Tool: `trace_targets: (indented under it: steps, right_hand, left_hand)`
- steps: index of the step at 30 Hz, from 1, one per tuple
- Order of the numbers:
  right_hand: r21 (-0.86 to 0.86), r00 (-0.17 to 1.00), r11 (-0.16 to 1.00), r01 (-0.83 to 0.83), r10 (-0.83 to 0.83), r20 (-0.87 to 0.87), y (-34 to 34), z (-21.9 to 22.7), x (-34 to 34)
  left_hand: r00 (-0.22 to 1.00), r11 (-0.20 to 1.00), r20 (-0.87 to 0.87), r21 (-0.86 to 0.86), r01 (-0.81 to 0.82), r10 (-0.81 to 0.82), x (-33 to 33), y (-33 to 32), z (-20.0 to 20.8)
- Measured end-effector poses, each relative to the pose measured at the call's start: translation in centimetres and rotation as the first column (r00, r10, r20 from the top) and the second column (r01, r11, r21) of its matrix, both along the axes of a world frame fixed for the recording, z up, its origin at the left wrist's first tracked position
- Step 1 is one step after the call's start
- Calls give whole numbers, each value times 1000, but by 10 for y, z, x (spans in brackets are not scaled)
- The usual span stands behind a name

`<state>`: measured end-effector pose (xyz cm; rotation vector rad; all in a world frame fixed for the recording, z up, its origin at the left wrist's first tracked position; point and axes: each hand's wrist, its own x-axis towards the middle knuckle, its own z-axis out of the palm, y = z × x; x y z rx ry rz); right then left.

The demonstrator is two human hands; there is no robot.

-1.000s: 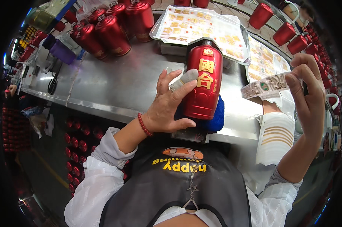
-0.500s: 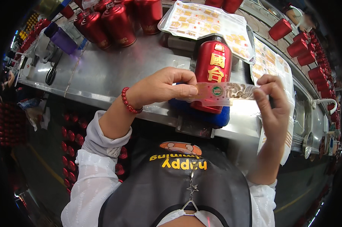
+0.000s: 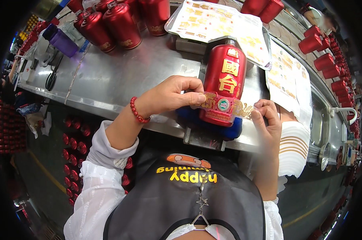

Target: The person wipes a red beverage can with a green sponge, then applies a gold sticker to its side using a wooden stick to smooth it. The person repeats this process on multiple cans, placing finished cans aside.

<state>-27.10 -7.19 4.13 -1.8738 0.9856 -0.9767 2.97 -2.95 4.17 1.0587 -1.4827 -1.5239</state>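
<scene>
A red bottle (image 3: 228,60) with raised gold characters lies on a blue pad (image 3: 189,117) at the front of the metal bench, its neck pointing away from me. Across its lower part stretches a clear decal strip (image 3: 224,105) with gold ornament and a round green-and-white emblem. Thumb and finger of my left hand (image 3: 177,94) pinch the strip's left end. At the other end, my right hand (image 3: 267,118) grips it between thumb and fingers. The strip's middle lies over the bottle; whether it touches all along I cannot tell.
Several red bottles (image 3: 123,26) stand at the back left, near a purple bottle (image 3: 63,42) and black scissors (image 3: 52,78). Behind the work sits a tray of decal sheets (image 3: 203,20). More sheets (image 3: 283,76) lie to the right, and red bottles (image 3: 311,43) line the far right.
Both hands have brought the strip down against the bottle's lower part. My right hand has moved lower and inward, and the strip now sits flatter over the red surface.
</scene>
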Motion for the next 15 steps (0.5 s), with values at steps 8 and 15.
trace_targets:
  steps: [8,15]
  right_hand:
    - [-19,1000,1000,-19,18,-15,-3,-1,2]
    - [-8,1000,1000,-24,24,-19,-5,-3,2]
  left_hand:
    - [1000,1000,16,-24,-10,11,0,0,-2]
    - [1000,1000,8,-19,-21,21,-1,0,-1]
